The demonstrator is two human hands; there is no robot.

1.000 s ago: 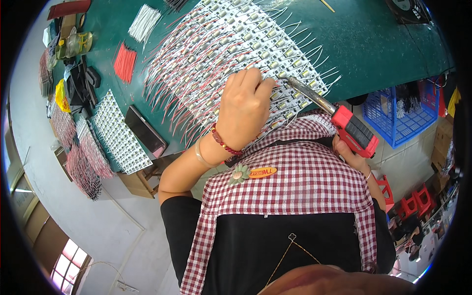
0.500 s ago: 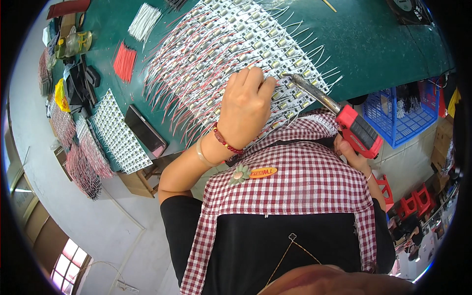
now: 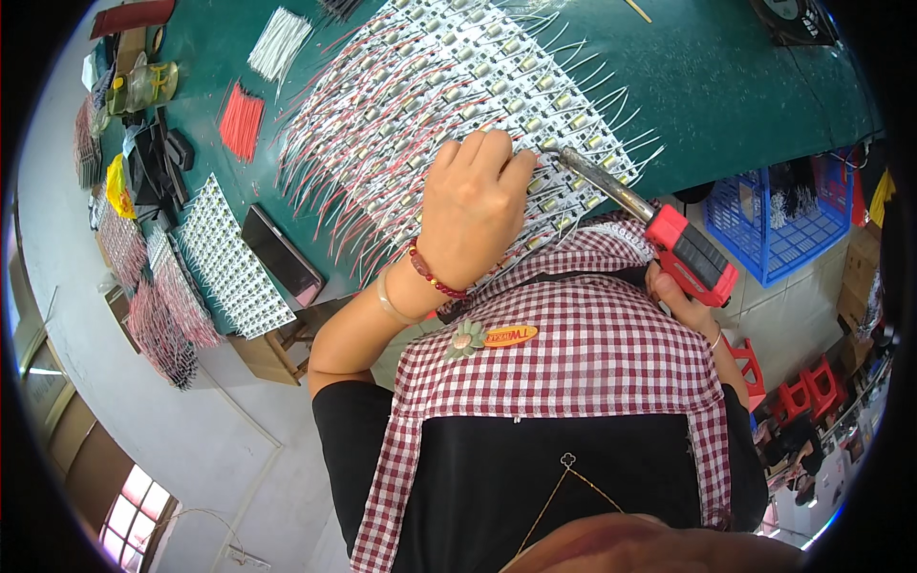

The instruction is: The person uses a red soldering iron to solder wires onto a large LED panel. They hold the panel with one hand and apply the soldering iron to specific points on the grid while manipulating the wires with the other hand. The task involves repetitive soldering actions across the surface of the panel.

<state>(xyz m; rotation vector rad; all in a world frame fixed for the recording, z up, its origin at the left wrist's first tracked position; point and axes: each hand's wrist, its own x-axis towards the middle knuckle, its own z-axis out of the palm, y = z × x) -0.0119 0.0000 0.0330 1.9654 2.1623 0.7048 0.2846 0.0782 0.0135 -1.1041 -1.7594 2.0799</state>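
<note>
A large panel of small white circuit boards (image 3: 564,124) lies on the green table, with rows of thin red and white wires soldered along it. My left hand (image 3: 478,196) rests over the panel's near part, fingers curled down and pressed together. Their tips, and whatever they pinch, are hidden beneath the hand. From the right, my right hand (image 3: 680,298) grips a red and black soldering iron (image 3: 693,256). Its bent metal tip reaches the boards just right of my left fingers.
Bundles of red wires (image 3: 242,122) and white wires (image 3: 279,43) lie farther left. A phone (image 3: 282,253) and another board panel (image 3: 229,258) rest near the table's left edge. A blue plastic basket (image 3: 778,229) stands at the right, below the table edge.
The soldering iron and my right hand have shifted slightly to the left, the tip coming closer to my left fingers. My left hand has moved a little left.
</note>
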